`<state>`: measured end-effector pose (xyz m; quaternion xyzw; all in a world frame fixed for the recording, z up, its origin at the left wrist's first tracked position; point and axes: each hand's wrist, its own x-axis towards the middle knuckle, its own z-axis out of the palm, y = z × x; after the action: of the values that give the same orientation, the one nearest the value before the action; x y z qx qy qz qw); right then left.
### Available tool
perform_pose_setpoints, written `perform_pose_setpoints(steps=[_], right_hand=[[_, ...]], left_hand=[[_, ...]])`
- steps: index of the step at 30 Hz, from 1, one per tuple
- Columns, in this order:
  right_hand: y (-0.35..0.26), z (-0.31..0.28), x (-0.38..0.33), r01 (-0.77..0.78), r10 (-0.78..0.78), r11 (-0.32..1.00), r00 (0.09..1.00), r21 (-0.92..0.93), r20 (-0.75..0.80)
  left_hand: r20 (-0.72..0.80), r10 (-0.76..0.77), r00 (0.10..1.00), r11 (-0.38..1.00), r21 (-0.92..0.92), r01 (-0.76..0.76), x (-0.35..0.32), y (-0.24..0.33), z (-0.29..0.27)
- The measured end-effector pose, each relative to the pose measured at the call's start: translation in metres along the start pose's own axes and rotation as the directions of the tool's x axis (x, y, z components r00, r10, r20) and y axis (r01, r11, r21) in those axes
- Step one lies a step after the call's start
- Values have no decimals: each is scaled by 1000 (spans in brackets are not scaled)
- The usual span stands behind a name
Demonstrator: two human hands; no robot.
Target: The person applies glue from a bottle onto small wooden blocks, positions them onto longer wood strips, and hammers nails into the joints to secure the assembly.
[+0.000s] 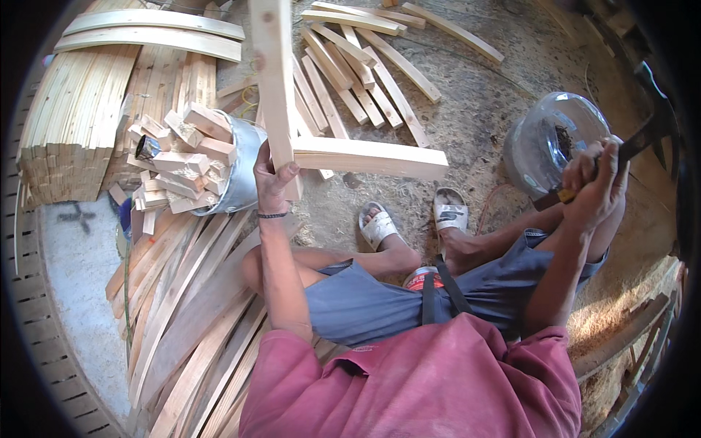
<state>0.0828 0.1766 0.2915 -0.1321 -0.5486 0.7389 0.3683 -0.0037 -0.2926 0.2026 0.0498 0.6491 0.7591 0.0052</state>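
My left hand (274,179) is closed around the lower part of a long pale wooden post (272,73) that stands up before me. A shorter wooden piece (372,157) meets the post near my fingers and sticks out to the right, so the two form a corner. Raised on the right, my right hand (595,179) grips the handle of a dark hammer (642,135), its head up and away from the wood. Just beyond that hand is a clear plastic tub (522,146) with small dark bits inside, too small to tell.
A metal bucket (244,171) full of short wood offcuts (179,164) stands at left. Behind it lie stacked slats (73,124). Loose wooden strips (387,87) are scattered on the far floor. Long boards (197,314) lie beside my left leg. My sandalled feet (380,226) are in front.
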Motion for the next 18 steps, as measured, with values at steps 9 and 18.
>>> perform_pose_setpoints(steps=[9,18], right_hand=[[2,0,3,-127,127,992,991,-6,-31],[6,8,-3,-110,116,988,992,-107,46]], left_hand=[[47,-11,999,834,-551,35,-11,-28,3],[454,240,858,264,-881,393,-8,-20,45]])
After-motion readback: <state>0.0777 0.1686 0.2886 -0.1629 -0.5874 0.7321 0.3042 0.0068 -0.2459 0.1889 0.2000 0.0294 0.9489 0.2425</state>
